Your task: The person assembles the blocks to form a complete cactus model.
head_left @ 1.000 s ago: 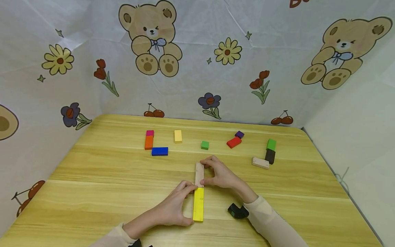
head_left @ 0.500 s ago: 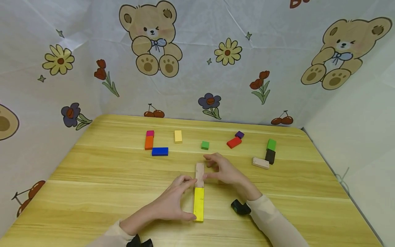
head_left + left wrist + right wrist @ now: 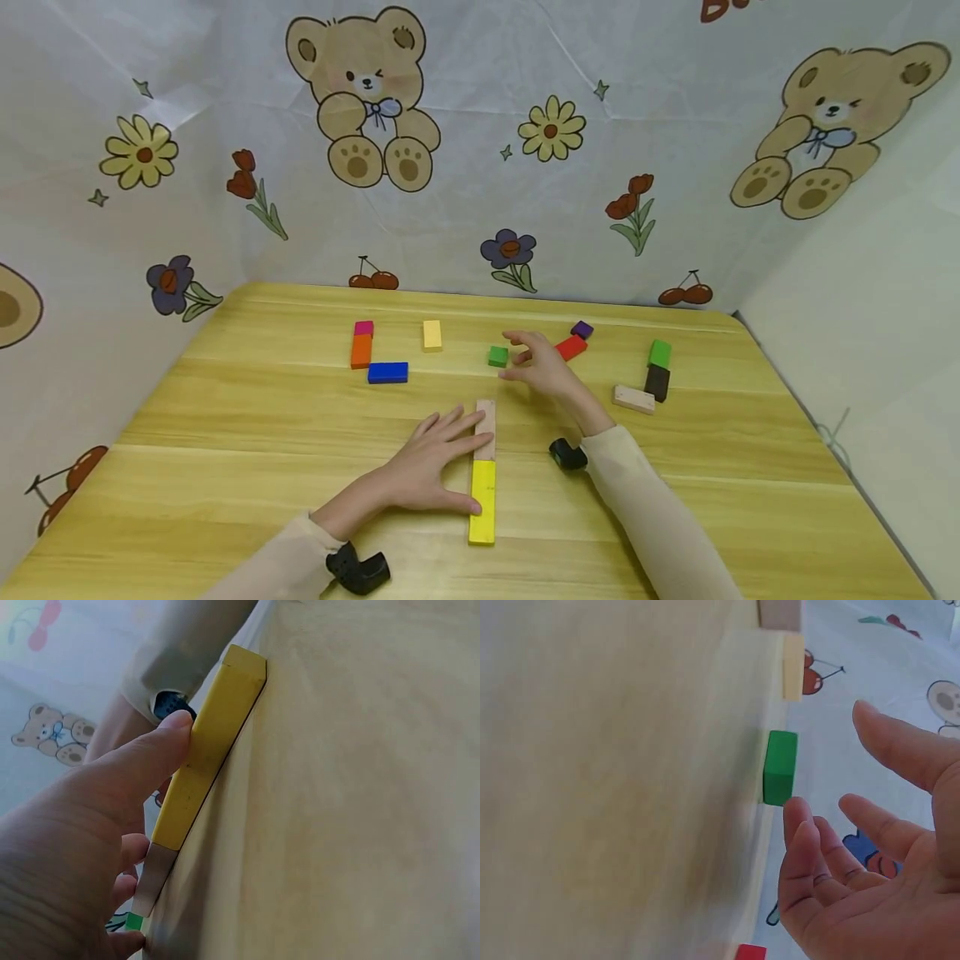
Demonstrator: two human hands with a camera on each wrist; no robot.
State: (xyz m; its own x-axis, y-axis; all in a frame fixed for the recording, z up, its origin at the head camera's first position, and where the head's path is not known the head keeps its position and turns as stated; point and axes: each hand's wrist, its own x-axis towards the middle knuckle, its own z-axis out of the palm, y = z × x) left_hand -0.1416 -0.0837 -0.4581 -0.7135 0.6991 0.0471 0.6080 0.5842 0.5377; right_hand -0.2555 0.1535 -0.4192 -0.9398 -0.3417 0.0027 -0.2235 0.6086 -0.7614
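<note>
In the head view a long yellow block (image 3: pixel 482 527) lies end to end with a plain wooden block (image 3: pixel 486 410), forming one straight strip. My left hand (image 3: pixel 423 479) spreads over this strip, thumb on the yellow block and fingertips on the plain one. Farther back, my right hand (image 3: pixel 545 367) hovers just right of a small green block (image 3: pixel 497 357), its thumb and fingers apart and holding nothing. The right wrist view shows that green block (image 3: pixel 780 769) close to the fingertips, with no clear grip on it.
Back left stand pink (image 3: pixel 363 327), orange (image 3: pixel 362 352), blue (image 3: pixel 387 372) and pale yellow (image 3: pixel 432 336) blocks. A red block (image 3: pixel 572 347), partly behind my right hand, and a purple one (image 3: pixel 582 330) lie right. Green (image 3: pixel 660 353), dark (image 3: pixel 657 383) and plain (image 3: pixel 633 399) blocks sit farther right.
My right hand has let go of the plain wooden block and moved away to the small green block. The left hand's fingers have spread onto the strip, its thumb sliding up the yellow block.
</note>
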